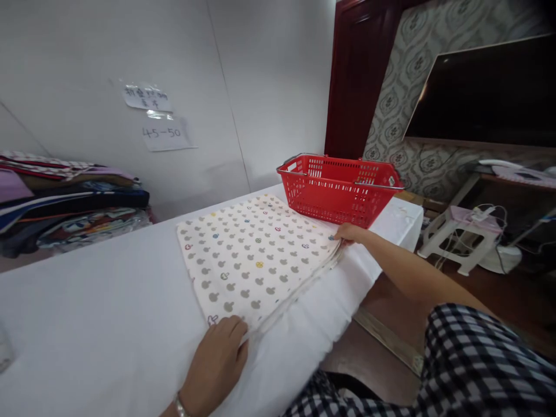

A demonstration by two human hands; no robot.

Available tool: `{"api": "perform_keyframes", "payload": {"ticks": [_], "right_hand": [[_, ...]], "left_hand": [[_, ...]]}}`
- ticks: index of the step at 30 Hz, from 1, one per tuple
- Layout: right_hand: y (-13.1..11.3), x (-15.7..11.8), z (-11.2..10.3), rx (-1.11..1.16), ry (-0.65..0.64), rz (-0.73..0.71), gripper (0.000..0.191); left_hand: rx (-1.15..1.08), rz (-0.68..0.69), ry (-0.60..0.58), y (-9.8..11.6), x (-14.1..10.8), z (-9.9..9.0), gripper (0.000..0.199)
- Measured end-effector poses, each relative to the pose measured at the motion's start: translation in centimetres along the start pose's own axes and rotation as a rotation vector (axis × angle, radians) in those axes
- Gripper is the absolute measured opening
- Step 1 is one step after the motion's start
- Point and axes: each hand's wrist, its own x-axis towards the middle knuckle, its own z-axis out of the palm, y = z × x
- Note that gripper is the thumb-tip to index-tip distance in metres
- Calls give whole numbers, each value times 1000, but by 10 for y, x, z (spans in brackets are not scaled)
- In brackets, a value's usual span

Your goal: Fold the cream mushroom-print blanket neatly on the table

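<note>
Through the head camera I am watching a red basket sitting on the white table, its near wall hiding its floor, so I cannot tell what it is holding. The cloth is lying flat just before it; my left hand and right hand are pinching its near corners.

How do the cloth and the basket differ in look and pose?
Look: the cloth is white with small prints; the basket is plain red with cutouts.
Pose: the cloth lies flat; the basket stands upright.
Contact: the left hand and right hand touch the cloth; the basket sits beyond.
Shared: both rest on the white table.
</note>
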Motion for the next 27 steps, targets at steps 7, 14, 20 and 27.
{"api": "perform_keyframes", "payload": {"ticks": [7, 14, 20, 27], "right_hand": [[11, 10, 9, -225, -61, 56, 23], [11, 12, 6, -343, -60, 40, 21], [14, 10, 9, -270, -13, 50, 30], [14, -1, 0, -74, -39, 0, 18]], "left_hand": [[49, -59, -44, -8, -9, 4, 28], [-1, -133, -37, 2, -16, -5, 27], [46, -142, -86, 3, -17, 9, 26], [80, -60, -97, 18, 1, -2, 26]]}}
